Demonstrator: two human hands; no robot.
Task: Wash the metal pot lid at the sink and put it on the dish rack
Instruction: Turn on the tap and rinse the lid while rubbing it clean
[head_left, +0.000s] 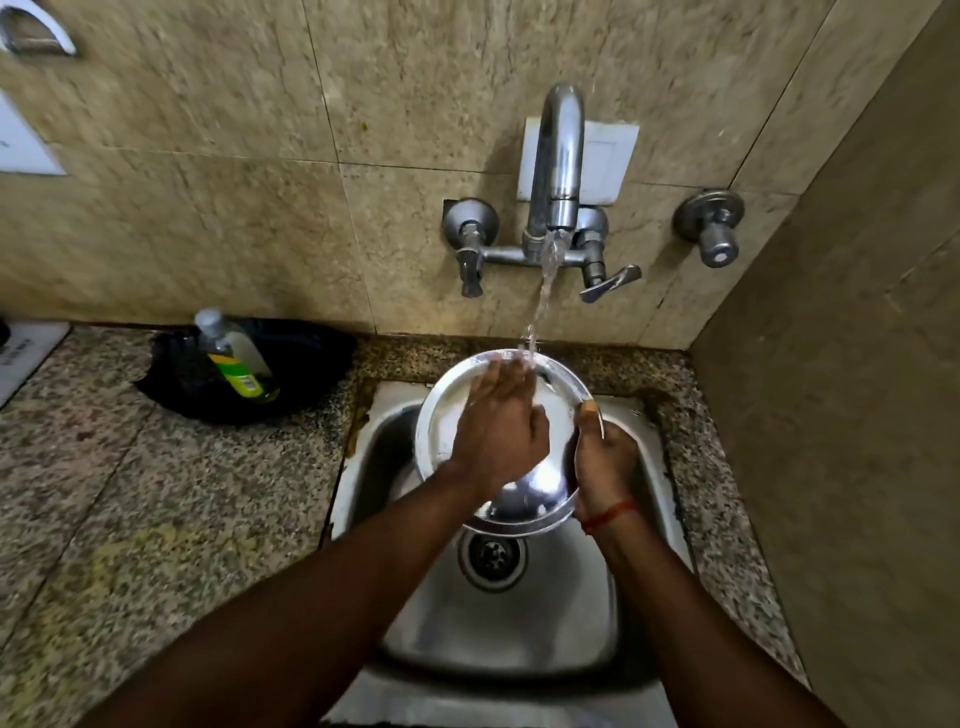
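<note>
Right hand (605, 460) has its grip clamped on the metal pot lid (506, 441) at the rim's 3 o'clock edge, holding it tilted over the sink (545, 613). Left hand (498, 428) lies flat on the lid's face (fingers spread, gripping nothing) under water from the tap (558, 171). At 9 o'clock, a bottle (234, 356) stands on the worktop (156, 493).

My left hand (498, 431) lies flat, palm down, fingers stretched forward and slightly spread. My right hand (602, 462) is curled in a grip, thumb up, a red thread round its wrist. Both forearms are bare.
</note>
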